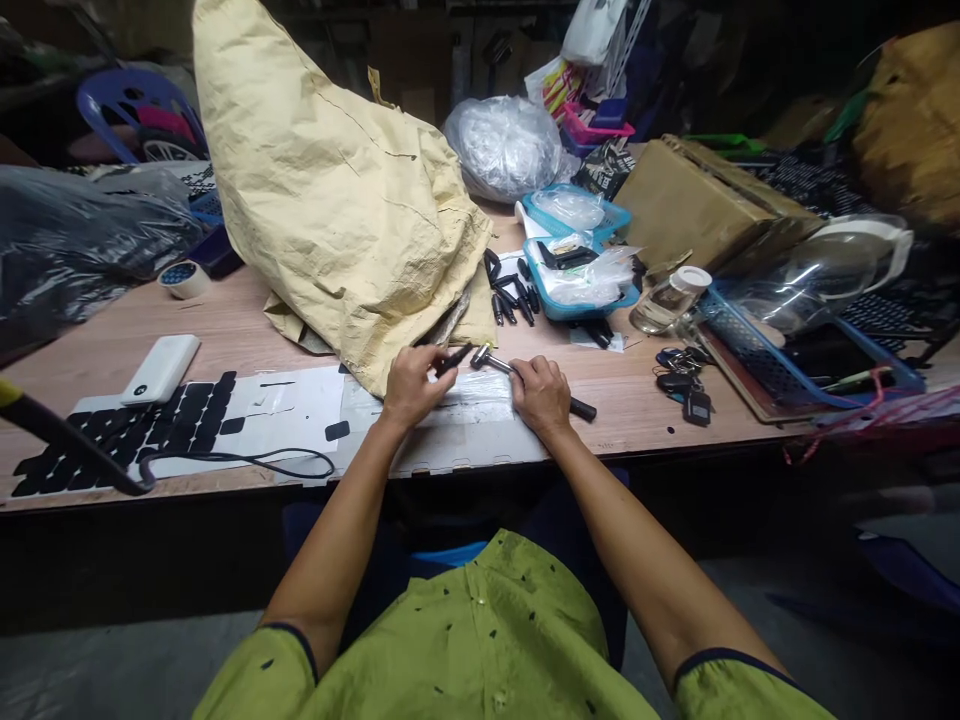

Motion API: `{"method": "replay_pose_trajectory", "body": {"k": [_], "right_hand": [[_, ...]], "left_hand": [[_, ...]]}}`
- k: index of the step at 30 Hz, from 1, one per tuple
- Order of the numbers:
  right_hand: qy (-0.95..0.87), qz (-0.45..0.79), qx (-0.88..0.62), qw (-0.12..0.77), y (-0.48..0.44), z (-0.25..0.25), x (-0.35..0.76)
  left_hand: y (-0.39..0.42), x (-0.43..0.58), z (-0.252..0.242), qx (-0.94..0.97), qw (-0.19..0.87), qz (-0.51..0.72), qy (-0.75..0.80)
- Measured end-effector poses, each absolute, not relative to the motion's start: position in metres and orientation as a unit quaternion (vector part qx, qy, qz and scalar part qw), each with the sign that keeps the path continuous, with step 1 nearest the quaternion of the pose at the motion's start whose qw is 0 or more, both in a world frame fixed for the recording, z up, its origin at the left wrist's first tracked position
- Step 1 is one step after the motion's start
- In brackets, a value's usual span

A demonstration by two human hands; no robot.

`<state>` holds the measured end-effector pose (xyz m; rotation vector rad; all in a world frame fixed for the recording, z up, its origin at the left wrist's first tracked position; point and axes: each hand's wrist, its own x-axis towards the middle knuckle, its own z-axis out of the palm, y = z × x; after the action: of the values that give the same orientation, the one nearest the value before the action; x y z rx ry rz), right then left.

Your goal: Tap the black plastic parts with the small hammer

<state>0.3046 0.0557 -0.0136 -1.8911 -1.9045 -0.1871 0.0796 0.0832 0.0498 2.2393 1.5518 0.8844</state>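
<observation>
Black Piece (453, 361) in One Hand, Hammer (499, 363) in the Other

My left hand (411, 385) pinches the small black piece, and its tip pokes out past my fingers. My right hand (541, 392) is wrapped around the hammer. The shiny hammer head is just beside the tip of the piece, but I cannot tell if they touch. Both are over the white board (472, 442) at the front edge of the table (637, 385). A big tan bag (337, 190) is right behind my left hand. More black bits (516, 297) lie in a bunch past the hammer, beside a blue basket (585, 311). Off to my right are a jar (667, 303) and some keys (682, 384).
</observation>
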Motion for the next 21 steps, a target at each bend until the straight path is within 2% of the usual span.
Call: {"method": "replay_pose_trajectory", "body": {"k": [6,16,21], "right_hand": [[-0.688,-0.064,-0.686,0.228,0.056,-0.013,0.307],[-0.678,-0.008,-0.689,0.257,0.059,-0.009,0.313],[-0.652,0.073,-0.678,0.332,0.036,0.012,0.306]], "left_hand": [[0.053,0.054,0.017,0.791,0.231,0.262,0.502],[0.057,0.055,0.008,0.768,0.257,0.281,0.515],[0.059,0.058,0.008,0.749,0.284,0.274,0.532]]}}
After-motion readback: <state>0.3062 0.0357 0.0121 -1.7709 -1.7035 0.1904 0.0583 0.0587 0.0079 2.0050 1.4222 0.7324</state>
